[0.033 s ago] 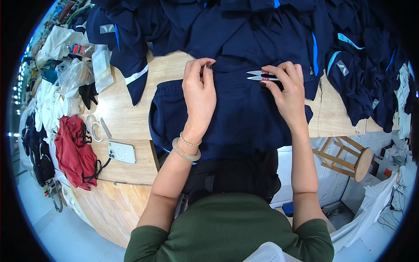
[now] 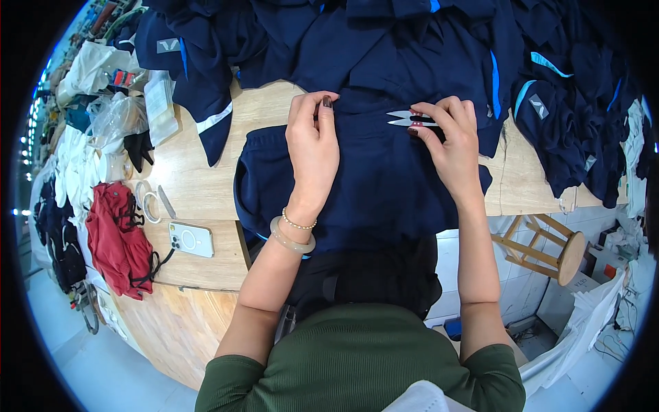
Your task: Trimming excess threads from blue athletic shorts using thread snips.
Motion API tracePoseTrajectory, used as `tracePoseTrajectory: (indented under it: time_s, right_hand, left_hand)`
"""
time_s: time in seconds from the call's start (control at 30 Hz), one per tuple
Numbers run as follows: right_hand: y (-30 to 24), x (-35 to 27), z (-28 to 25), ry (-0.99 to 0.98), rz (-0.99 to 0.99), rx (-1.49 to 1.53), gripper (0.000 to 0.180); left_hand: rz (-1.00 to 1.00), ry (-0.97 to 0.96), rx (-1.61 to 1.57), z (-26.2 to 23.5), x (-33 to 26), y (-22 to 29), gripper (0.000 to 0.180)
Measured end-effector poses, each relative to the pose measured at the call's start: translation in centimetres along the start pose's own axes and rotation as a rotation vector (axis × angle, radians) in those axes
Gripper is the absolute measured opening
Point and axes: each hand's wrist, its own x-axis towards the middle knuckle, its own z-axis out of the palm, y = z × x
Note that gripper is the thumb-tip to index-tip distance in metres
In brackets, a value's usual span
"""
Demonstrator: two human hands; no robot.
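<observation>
A navy garment (image 2: 371,178) lies spread in front of me, its gathered band (image 2: 266,136) along the far edge. Over its far left part is my left hand (image 2: 312,141), fingers curled and thumb raised close to the index finger in a pinch. Whatever is between those fingertips is too small or hidden to make out. My right hand (image 2: 453,141) grips a pair of thread snips (image 2: 410,119) with thumb and index finger. The snips' pointed blades are apart and aim left, just above the garment near its band.
A heap of navy clothes (image 2: 302,41) covers the far side of the wooden table (image 2: 199,199). To the left are a phone (image 2: 192,238), tape rings (image 2: 150,206), a red garment (image 2: 115,237) and plastic bags (image 2: 118,118). A wooden stool (image 2: 570,257) stands at right.
</observation>
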Motion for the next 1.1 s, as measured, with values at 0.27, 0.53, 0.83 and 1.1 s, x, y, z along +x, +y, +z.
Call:
tracePoseTrajectory:
  time_s: [0.27,0.53,0.83,1.1]
  right_hand:
    - [-0.6,0.4,0.2,0.001,0.042,0.113,0.026]
    - [-0.1,0.9,-0.3,0.075,0.319,0.679,0.022]
    - [2.9,0.8,-3.7,0.514,0.471,0.726,0.022]
    - [-1.5,-1.9,-1.9,-0.012,0.678,1.530,0.030]
  left_hand:
    - [-0.071,-0.301,-0.189,1.2,-1.2,0.5,0.017]
    - [0.069,-0.284,-0.014,3.3,-1.0,1.2,0.013]
    - [-0.050,0.225,-0.469,-0.9,4.3,-1.2,0.015]
    - [0.276,-0.616,0.180,0.7,2.1,0.6,0.022]
